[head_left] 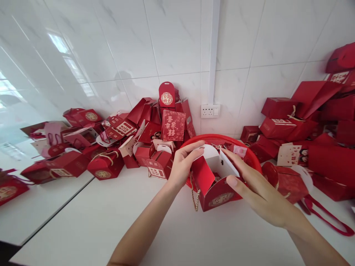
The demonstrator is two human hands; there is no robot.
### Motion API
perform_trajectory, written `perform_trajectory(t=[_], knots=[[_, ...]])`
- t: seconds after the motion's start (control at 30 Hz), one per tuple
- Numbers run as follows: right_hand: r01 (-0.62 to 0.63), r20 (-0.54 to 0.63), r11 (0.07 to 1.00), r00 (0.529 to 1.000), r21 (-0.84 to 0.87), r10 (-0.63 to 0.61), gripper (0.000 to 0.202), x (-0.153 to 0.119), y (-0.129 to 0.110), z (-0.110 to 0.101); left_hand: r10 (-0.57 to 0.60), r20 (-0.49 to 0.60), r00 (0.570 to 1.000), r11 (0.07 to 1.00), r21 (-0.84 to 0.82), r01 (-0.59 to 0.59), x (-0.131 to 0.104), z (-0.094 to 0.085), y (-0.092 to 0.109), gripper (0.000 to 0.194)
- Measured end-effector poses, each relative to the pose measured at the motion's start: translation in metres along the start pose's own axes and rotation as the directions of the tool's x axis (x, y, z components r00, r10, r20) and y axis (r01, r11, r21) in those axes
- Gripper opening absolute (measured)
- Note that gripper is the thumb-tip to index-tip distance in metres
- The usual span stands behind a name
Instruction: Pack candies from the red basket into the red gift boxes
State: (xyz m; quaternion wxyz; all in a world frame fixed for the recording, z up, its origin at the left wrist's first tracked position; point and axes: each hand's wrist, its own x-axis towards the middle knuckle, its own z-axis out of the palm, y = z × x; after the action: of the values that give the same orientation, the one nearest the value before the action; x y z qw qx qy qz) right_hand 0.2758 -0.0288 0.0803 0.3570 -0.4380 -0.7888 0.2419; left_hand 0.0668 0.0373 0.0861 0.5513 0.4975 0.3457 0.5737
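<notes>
Box (219, 201), red outside and white within, stands open between the two hands, at the near side of a red plastic basket (253, 155); its underside is out of sight, so whether it sits on the basket's front rim or on the white table (124, 221) cannot be told. Its contents are mostly hidden by the flaps, with only a dark, cluttered sliver showing. A twisted rope handle (195, 199) hangs down its left side, and the pale gold medallion on its front is too soft to read.

The left hand (181, 162) reaches to the far left edge, thumb and forefinger close together at the flaps; whether they pinch the card I cannot tell, and the other fingers are partly covered. The right hand (257, 192) is spread wide, its fingers flat along the outside of the white-lined side panel, the thumb well apart from them by the front corner; some fingertips are lost behind that panel.

Much of the basket is blocked by the box and hands, though a pink packet (240, 150) shows inside. Red boxes (105, 168) crowd the left, overlapping one another; the right-hand heap (330, 162) is blurred and cut off by the frame, with a red ribbon (331, 223) looping below it
</notes>
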Motion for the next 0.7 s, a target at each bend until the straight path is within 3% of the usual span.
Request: perform_trajectory(t=[0.27,0.43,0.7], knots=[[0.094,-0.166,0.993,0.981,-0.071,-0.105,0.046,-0.006,-0.011,-0.006,0.048,0.068,0.996,0.998,0.036,-0.051,-0.008,-0.002,0.006,0.048],[0.111,-0.049,0.985,0.992,-0.132,-0.118,0.037,-0.010,-0.012,-0.007,0.066,0.081,0.995,0.987,0.142,-0.077,-0.010,-0.002,0.004,0.059],[0.114,-0.055,0.991,0.991,-0.067,-0.118,0.026,-0.002,-0.008,-0.006,0.300,0.200,0.933,0.885,0.307,-0.351,-0.005,-0.007,-0.003,0.059]])
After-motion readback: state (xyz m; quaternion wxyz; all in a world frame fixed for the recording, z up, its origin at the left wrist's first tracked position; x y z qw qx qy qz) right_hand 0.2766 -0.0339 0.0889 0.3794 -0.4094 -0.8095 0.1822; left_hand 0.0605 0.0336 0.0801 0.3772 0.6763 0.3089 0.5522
